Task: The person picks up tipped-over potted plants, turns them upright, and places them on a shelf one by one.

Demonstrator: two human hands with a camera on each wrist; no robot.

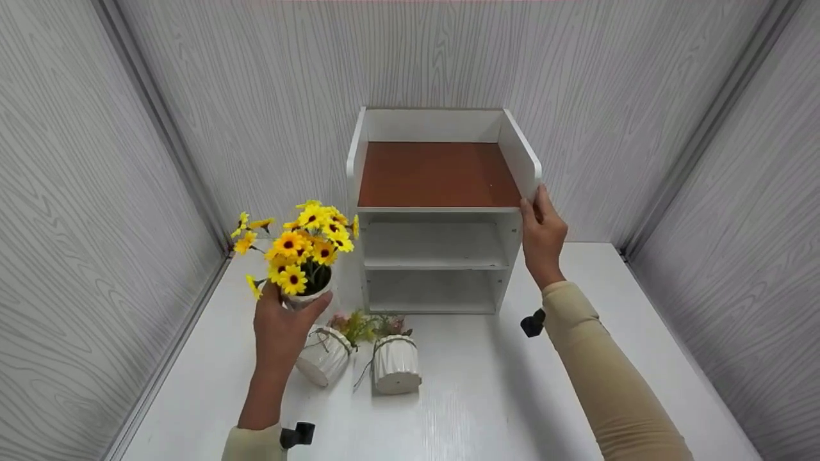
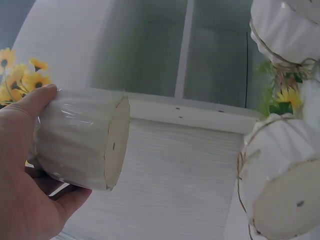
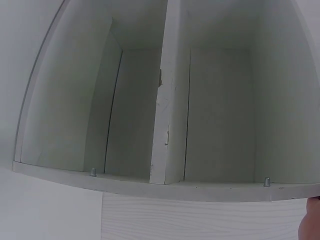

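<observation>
My left hand grips a white flowerpot by its rim, thumb on one side and fingers on the other. Yellow artificial flowers with dark centres rise from this pot, up beside the left of a small white shelf unit. In the left wrist view the pot's flat base shows, off the table. My right hand holds the front edge of the shelf unit's right side panel, just below its rounded upper corner; only a sliver of that hand enters the right wrist view.
Two more white pots lie tipped over in front of the unit: a left pot and a right pot, tied with twine and holding small plants. The unit has a brown top and two open compartments. Wood-grain walls surround the white table.
</observation>
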